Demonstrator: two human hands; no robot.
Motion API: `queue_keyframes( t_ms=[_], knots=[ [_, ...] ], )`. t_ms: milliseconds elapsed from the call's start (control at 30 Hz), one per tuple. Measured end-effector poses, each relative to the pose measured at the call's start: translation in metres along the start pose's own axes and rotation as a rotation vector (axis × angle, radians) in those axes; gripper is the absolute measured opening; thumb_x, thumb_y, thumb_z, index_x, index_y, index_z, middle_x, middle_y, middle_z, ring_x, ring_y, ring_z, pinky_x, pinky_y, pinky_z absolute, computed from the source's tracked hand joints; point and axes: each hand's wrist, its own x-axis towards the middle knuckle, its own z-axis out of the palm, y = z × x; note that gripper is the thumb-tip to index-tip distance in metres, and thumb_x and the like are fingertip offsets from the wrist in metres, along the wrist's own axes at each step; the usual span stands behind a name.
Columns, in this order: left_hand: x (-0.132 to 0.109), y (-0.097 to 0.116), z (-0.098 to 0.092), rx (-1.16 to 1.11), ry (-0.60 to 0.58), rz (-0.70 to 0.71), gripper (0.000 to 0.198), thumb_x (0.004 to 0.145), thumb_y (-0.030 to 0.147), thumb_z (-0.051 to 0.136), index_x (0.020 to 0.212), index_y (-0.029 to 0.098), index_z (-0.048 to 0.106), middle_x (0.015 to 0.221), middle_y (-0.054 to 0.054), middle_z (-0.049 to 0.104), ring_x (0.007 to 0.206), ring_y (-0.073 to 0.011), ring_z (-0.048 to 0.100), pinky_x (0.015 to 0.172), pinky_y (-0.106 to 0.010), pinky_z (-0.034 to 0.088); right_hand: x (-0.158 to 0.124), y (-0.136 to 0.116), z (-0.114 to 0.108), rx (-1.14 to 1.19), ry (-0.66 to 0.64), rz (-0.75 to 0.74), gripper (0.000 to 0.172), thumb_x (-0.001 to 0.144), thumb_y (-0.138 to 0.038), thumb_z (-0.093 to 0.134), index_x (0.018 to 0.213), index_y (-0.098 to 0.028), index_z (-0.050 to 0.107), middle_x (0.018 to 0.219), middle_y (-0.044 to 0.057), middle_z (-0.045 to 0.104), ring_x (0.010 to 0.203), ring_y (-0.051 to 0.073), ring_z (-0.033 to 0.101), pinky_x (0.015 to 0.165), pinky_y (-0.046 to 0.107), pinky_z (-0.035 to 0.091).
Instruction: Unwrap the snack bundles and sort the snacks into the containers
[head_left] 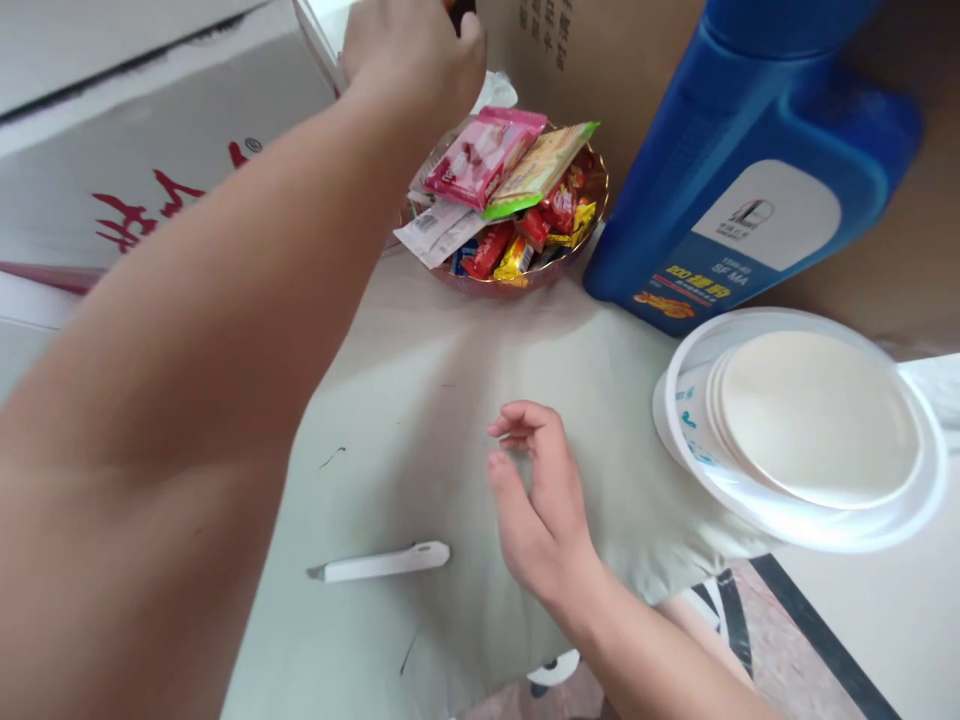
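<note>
My left hand reaches to the top edge of the view, beyond the candy bowl's left side. Its fingers are closed on something dark with a bit of orange, mostly cut off by the frame. Over the pale green cloth hovers or rests my right hand, fingers loosely curved with a gap to the thumb and nothing between them. A white utility knife lies on the cloth to its left, its short blade tip pointing left. The glass bowl holds wrapped candies, a pink snack packet and a green-yellow packet.
A tall blue oil jug stands right of the bowl. In front of it sits a white plastic tub with a round, pale-topped container inside. A white box with red lettering is at left, brown cardboard behind.
</note>
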Motion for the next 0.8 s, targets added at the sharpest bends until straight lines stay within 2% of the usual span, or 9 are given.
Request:
queue_keyframes(
  t_ms=[33,67,133,167,233,367,500,800],
  knots=[
    [-0.018,0.001,-0.002,-0.152,0.135,0.008,0.058,0.104,0.04,0.021,0.148,0.017,0.05,0.153,-0.012,0.054,0.133,-0.0325,0.049,0.11,-0.053,0.038,0.0,0.0,0.001,0.012,0.008,0.006,0.029,0.091,-0.019,0.053,0.12,-0.025,0.051,0.105,0.004,0.064,0.096,0.016,0.064,0.086,0.035,0.056],
    [-0.038,0.002,-0.002,-0.241,0.181,0.091,0.053,0.101,0.042,0.032,0.142,0.017,0.057,0.155,-0.014,0.05,0.137,-0.0333,0.046,0.115,-0.051,0.036,0.001,0.0,0.003,0.025,0.012,0.014,0.028,0.091,-0.02,0.053,0.119,-0.024,0.051,0.104,0.005,0.064,0.096,0.017,0.064,0.086,0.035,0.056],
    [-0.076,0.003,0.007,-0.296,0.144,0.446,0.053,0.095,0.049,0.05,0.132,0.015,0.065,0.148,-0.019,0.054,0.138,-0.0363,0.047,0.118,-0.049,0.035,0.001,-0.002,0.007,0.054,0.014,0.031,0.027,0.091,-0.022,0.053,0.118,-0.024,0.052,0.104,0.005,0.065,0.095,0.018,0.065,0.085,0.037,0.056],
    [-0.092,0.003,0.014,-0.333,0.091,0.569,0.053,0.088,0.052,0.061,0.132,0.021,0.066,0.149,-0.015,0.054,0.137,-0.038,0.048,0.119,-0.051,0.034,0.0,-0.003,0.009,0.066,0.012,0.039,0.027,0.09,-0.022,0.053,0.117,-0.023,0.052,0.104,0.006,0.065,0.096,0.018,0.065,0.086,0.037,0.055],
    [-0.115,0.004,0.031,-0.407,0.029,0.655,0.057,0.078,0.048,0.073,0.132,0.032,0.065,0.154,-0.009,0.053,0.147,-0.0413,0.038,0.122,-0.055,0.029,-0.001,-0.005,0.013,0.08,0.001,0.052,0.027,0.089,-0.023,0.053,0.117,-0.023,0.053,0.104,0.006,0.065,0.096,0.019,0.065,0.086,0.038,0.055],
    [-0.125,0.009,0.058,-0.446,0.033,0.569,0.052,0.08,0.034,0.072,0.132,0.038,0.066,0.162,-0.007,0.045,0.153,-0.0446,0.03,0.121,-0.065,0.023,-0.005,-0.01,0.018,0.077,-0.02,0.044,0.027,0.089,-0.023,0.052,0.116,-0.023,0.052,0.103,0.007,0.064,0.096,0.019,0.065,0.085,0.038,0.055],
    [-0.121,0.022,0.063,-0.478,0.075,0.448,0.044,0.084,0.03,0.066,0.127,0.039,0.07,0.16,-0.006,0.048,0.15,-0.0454,0.031,0.118,-0.072,0.021,-0.005,-0.011,0.017,0.061,-0.03,0.019,0.026,0.089,-0.023,0.051,0.115,-0.022,0.052,0.103,0.007,0.064,0.096,0.019,0.065,0.083,0.037,0.056],
    [-0.094,0.033,0.077,-0.761,0.144,0.268,0.031,0.068,0.028,0.076,0.096,0.043,0.075,0.144,0.0,0.059,0.146,-0.0466,0.025,0.122,-0.069,0.015,-0.005,-0.009,0.01,0.04,-0.025,0.011,0.026,0.089,-0.022,0.052,0.115,-0.023,0.052,0.103,0.007,0.064,0.095,0.019,0.064,0.083,0.037,0.056]
  ],
)
